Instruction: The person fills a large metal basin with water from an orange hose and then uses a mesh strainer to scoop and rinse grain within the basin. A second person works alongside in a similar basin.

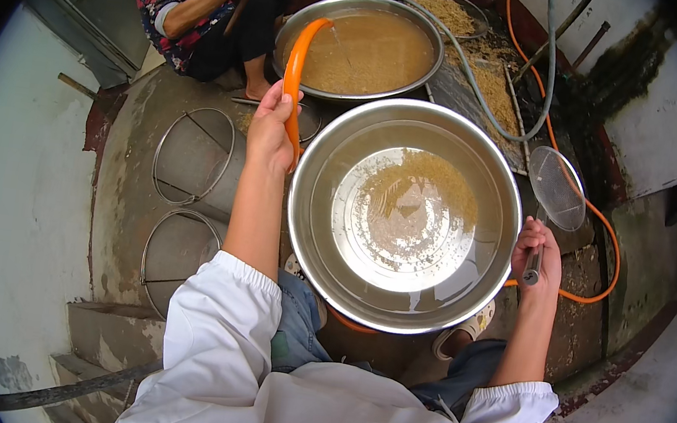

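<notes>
My left hand [273, 130] grips an orange hose [294, 73], whose bent end reaches over a far metal basin [353, 94]. A thin stream of water runs from it into the cloudy brown water [377, 51] there. My right hand [537, 255] is closed around the handle of a round mesh skimmer [557, 187], its head tilted up beyond the right rim of a nearer stainless-steel basin [390, 320]. Clear water fills much of this near basin, with yellowish grains [444, 180] gathered mostly towards the back right of its bottom.
Two cylindrical mesh strainers [196, 156] stand at the left. A person [204, 11] sits beside the far basin. A grey hose [486, 96] loops past a dish of grain-like husks [445, 14]. Concrete steps [114, 336] lie lower left; orange hose runs along the right.
</notes>
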